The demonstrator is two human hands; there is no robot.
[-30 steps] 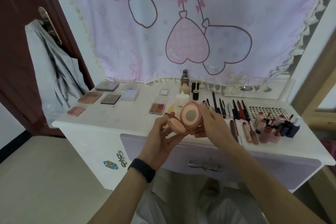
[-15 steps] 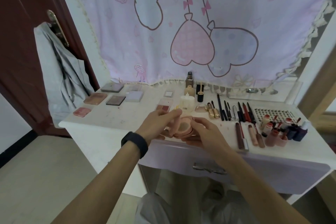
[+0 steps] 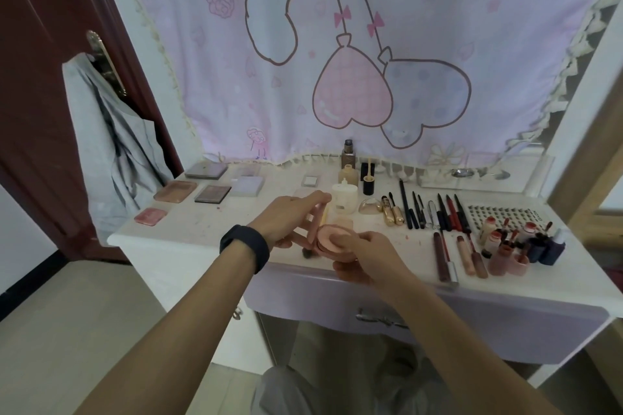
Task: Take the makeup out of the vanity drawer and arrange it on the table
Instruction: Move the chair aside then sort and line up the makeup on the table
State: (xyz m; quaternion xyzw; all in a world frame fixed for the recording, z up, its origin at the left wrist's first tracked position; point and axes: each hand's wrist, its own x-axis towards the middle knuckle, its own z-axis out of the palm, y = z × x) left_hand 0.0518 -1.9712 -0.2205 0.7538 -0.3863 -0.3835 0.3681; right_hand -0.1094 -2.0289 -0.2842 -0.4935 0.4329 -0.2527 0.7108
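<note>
Vanity table (image 3: 188, 229) stood before the hung curtain (image 3: 371, 44), door (image 3: 40, 77) to its left. Flat palettes (image 3: 212, 194) lay at table's back left. Bottles (image 3: 347, 158) stood at centre back. Row of pencils and brushes (image 3: 435, 212) lay right of centre; small bottles (image 3: 526, 246) were clustered at far right, a studded sheet (image 3: 502, 214) behind them. Round compact (image 3: 333, 241) sat near the front edge, between left hand (image 3: 290, 219) and right hand (image 3: 367, 256). Drawer (image 3: 472, 320) sat under the tabletop, below the hands.

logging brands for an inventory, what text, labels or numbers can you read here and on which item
Nothing can be read for certain.
Gold mascara tube: dark lettering, too blurred to read.
Studded sheet: small print on its right edge, too small to read.
White bottle: faint label, unreadable.
Palettes, lip tubes, pencils: no text visible.
</note>
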